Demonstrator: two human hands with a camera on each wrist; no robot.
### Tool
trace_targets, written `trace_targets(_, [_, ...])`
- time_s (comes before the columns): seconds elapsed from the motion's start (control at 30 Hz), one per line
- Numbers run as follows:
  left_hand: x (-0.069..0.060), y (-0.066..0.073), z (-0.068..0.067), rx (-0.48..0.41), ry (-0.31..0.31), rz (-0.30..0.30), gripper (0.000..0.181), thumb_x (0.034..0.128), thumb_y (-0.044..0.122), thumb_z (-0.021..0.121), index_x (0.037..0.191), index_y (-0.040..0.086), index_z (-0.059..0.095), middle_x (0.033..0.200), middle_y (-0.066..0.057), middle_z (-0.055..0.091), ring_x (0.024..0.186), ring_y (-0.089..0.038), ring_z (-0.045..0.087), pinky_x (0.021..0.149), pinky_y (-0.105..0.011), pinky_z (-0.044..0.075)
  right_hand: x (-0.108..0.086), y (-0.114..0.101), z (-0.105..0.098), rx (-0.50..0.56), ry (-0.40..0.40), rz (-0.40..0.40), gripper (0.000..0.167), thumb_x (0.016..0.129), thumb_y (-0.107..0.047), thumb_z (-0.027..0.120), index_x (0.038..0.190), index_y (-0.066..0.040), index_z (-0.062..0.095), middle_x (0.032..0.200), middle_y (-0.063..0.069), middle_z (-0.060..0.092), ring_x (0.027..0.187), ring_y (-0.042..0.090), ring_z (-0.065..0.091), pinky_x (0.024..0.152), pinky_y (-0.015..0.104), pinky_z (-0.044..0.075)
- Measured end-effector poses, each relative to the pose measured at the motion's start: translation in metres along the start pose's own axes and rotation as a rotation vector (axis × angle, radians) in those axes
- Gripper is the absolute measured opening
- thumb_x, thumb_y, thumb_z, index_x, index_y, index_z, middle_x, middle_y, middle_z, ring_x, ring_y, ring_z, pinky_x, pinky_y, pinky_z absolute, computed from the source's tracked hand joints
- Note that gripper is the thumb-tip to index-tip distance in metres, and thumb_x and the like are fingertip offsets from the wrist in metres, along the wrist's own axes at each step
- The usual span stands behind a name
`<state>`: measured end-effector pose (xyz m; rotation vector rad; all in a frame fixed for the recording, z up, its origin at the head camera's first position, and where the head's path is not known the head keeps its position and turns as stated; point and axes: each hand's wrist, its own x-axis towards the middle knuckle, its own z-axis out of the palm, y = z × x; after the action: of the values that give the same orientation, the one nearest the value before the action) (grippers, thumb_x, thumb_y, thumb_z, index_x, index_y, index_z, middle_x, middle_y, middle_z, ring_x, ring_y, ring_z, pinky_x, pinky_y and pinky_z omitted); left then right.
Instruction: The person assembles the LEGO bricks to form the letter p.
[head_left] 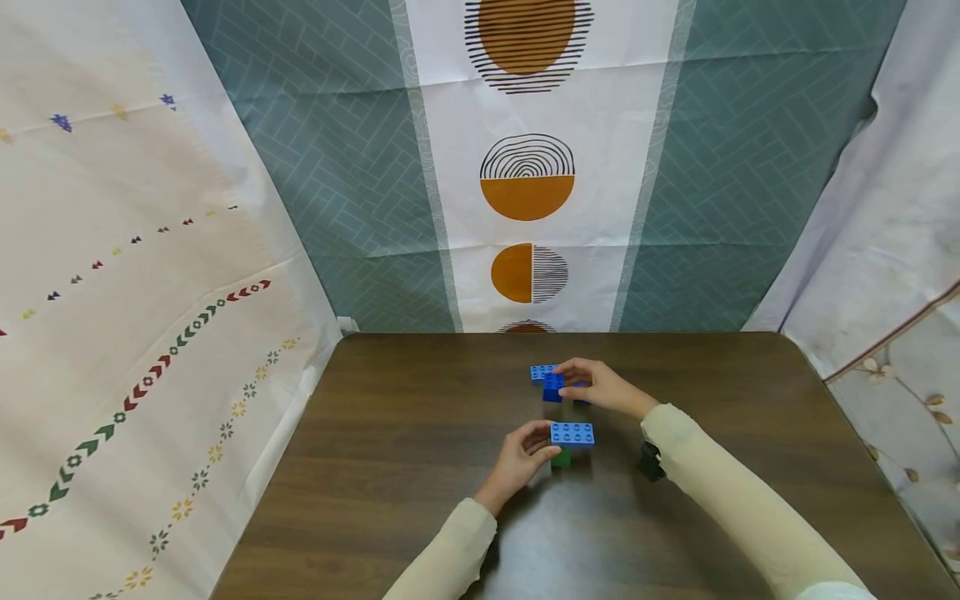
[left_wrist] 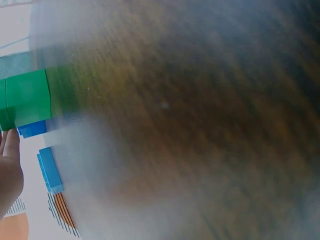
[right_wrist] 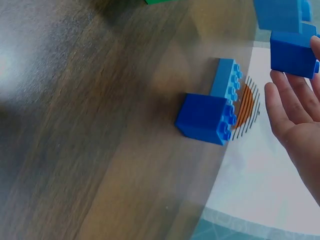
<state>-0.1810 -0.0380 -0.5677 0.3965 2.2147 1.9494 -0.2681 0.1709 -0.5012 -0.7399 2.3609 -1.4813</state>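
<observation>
In the head view my left hand (head_left: 525, 454) grips a small stack from its left side: a light blue building brick (head_left: 572, 432) over a green brick (head_left: 561, 458). The left wrist view shows the green brick (left_wrist: 27, 97) large, my fingers against it. Farther back, my right hand (head_left: 596, 387) pinches a dark blue square brick (head_left: 553, 386), held above the table in the right wrist view (right_wrist: 294, 55). Below it stand another dark blue brick (right_wrist: 202, 117), largely hidden by my hand in the head view, and a light blue brick (head_left: 542, 372).
The brown wooden table (head_left: 390, 467) has a glossy surface. A patterned cloth (head_left: 525, 108) hangs behind its far edge, with light cloths at both sides. A black device (head_left: 651, 462) sits at my right wrist.
</observation>
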Motion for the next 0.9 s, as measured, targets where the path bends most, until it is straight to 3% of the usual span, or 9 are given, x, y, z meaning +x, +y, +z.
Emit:
trace_targets(0.23, [0.000,0.000,-0.001,-0.014,-0.007,0.016,0.034,0.0889,0.011,0.068,0.122,0.005,0.062,0.119,-0.011,0.064,0.114,-0.024,0.060,0.096,-0.031,0.050,-0.010,-0.006,-0.005,0.021,0.028,-0.012,0.041,0.091,-0.015,0.068,0.127,-0.001,0.055,0.125,0.018,0.057,0.113,0.034,0.056,0.098,0.052,0.047])
trace_targets(0.47, [-0.001,-0.006,-0.002,0.008,-0.017,0.131,0.034,0.0896,0.015,0.068,0.120,0.002,0.061,0.117,-0.012,0.065,0.111,-0.021,0.062,0.093,-0.031,0.052,-0.023,-0.016,-0.006,-0.011,0.049,-0.017,0.040,0.091,-0.017,0.068,0.127,-0.003,0.056,0.125,0.015,0.058,0.111,0.032,0.057,0.097,0.050,0.048])
trace_targets(0.77, [-0.001,0.000,0.001,-0.012,0.007,0.010,0.034,0.0886,0.009,0.069,0.121,0.004,0.062,0.119,-0.011,0.064,0.114,-0.025,0.060,0.096,-0.030,0.050,-0.040,-0.023,-0.004,-0.006,0.054,-0.013,0.039,0.091,-0.020,0.068,0.126,-0.006,0.057,0.122,0.013,0.059,0.111,0.033,0.056,0.095,0.050,0.049])
trace_targets(0.9, [-0.001,0.000,0.001,-0.010,0.012,0.010,0.033,0.0888,0.007,0.068,0.121,0.002,0.061,0.119,-0.013,0.064,0.114,-0.026,0.059,0.096,-0.031,0.050,-0.045,-0.024,-0.002,0.001,0.045,-0.018,0.040,0.092,-0.020,0.068,0.126,-0.005,0.056,0.122,0.013,0.060,0.112,0.036,0.055,0.095,0.052,0.049])
